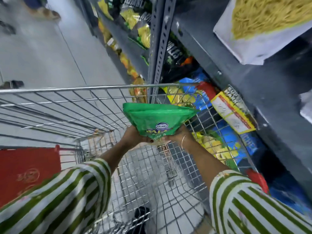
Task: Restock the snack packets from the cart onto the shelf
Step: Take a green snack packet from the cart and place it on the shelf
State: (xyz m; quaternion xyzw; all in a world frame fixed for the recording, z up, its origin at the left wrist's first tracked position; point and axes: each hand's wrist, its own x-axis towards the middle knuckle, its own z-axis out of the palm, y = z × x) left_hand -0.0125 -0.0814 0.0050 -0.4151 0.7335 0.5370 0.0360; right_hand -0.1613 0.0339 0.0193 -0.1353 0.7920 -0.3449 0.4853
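I hold a green snack packet [155, 118] with a blue oval logo above the wire cart [67, 89]. My left hand [133, 135] grips its lower left corner and my right hand [179, 135] grips its lower right corner. The packet seems to be a small stack of green bags pressed together. The cart basket below my hands looks bare down to its wire floor. The grey metal shelf [219, 53] runs along the right, with blue and yellow snack packets [224, 132] on its low level right beside the cart.
A perforated grey upright [158, 39] stands just past the cart's far right corner. A yellow-red box [231, 112] lies on the low shelf. A white packet of yellow snack [260, 26] sits higher up. The cart's red flap [28, 171] is at left. Grey floor stretches left.
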